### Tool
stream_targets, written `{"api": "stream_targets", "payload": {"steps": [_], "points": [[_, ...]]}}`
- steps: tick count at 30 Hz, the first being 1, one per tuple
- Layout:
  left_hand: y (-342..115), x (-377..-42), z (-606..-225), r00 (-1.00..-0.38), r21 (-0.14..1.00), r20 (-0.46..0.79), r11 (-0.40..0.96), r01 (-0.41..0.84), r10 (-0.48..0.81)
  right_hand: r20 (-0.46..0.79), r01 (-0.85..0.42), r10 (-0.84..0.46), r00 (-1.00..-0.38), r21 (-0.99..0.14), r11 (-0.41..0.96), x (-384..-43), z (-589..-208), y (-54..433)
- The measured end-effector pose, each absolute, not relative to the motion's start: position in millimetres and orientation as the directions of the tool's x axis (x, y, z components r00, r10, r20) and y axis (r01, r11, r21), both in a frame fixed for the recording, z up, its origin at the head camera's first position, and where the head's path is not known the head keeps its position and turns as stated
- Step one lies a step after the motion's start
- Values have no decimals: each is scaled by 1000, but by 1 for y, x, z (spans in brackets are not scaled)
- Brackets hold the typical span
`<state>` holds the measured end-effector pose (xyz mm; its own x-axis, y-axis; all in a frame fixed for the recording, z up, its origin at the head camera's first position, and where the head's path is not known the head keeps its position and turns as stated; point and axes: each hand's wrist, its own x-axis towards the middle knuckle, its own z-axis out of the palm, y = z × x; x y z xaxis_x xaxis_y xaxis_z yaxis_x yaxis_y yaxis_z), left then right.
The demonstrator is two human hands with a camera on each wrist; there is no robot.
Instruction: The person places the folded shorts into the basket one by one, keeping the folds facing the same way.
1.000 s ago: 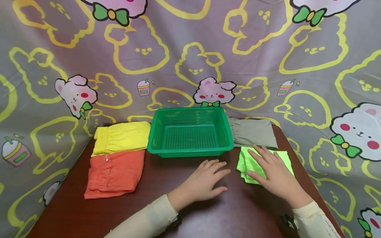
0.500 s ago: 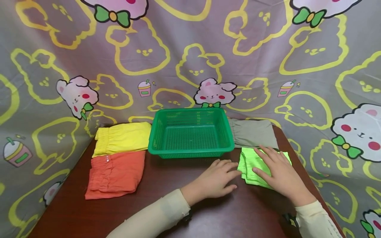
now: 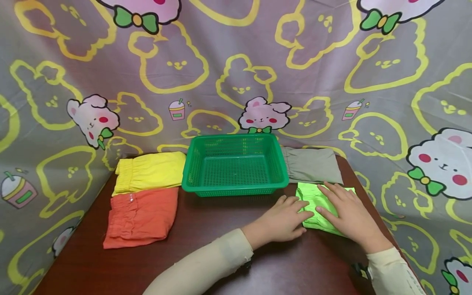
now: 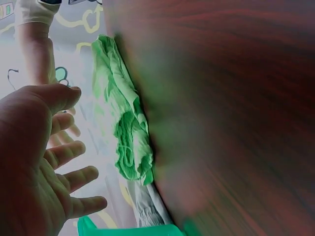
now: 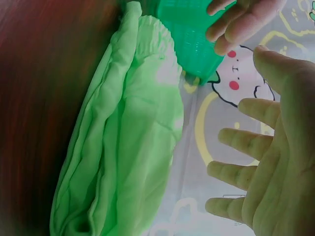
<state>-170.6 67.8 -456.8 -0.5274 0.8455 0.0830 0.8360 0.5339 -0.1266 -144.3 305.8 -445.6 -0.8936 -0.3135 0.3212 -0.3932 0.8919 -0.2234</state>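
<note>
Folded neon-green shorts (image 3: 313, 205) with a gathered elastic waistband lie at the right of the table. My left hand (image 3: 282, 219) hovers by their waistband edge, fingers spread; the left wrist view shows a gap between that hand (image 4: 44, 162) and the shorts (image 4: 123, 113). Over their right part is my right hand (image 3: 350, 213), with straight, spread fingers. In the right wrist view this hand (image 5: 275, 142) stands apart from the green cloth (image 5: 133, 128). Neither hand holds anything. The right hand hides part of the shorts in the head view.
A green plastic basket (image 3: 236, 190) stands at the back middle. Left of it lie a folded yellow garment (image 3: 151, 172) and an orange one (image 3: 144, 217). A folded grey garment (image 3: 313, 164) lies to its right. Patterned curtains (image 3: 206, 49) border the brown table (image 3: 206, 229).
My left hand has moved right across the table, up to the waistband side of the green shorts. The right hand has shifted slightly right above them. The garments and basket stay put.
</note>
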Motion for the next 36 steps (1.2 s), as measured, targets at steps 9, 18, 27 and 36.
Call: {"api": "stream_targets", "payload": {"steps": [9, 18, 27, 36], "points": [[94, -178, -459, -525, -188, 13, 518, 835, 851, 289, -369, -300, -909, -223, 902, -143, -451, 317], [108, -190, -464, -535, -177, 21, 529, 830, 845, 290, -330, -266, -919, -199, 923, -144, -450, 328], [116, -212, -467, -467, -193, 18, 461, 866, 884, 269, -329, -278, -922, -168, 929, -151, -456, 339], [128, -220, -468, -450, -167, -18, 441, 882, 893, 165, -307, -278, -946, -184, 934, -156, -460, 349]]}}
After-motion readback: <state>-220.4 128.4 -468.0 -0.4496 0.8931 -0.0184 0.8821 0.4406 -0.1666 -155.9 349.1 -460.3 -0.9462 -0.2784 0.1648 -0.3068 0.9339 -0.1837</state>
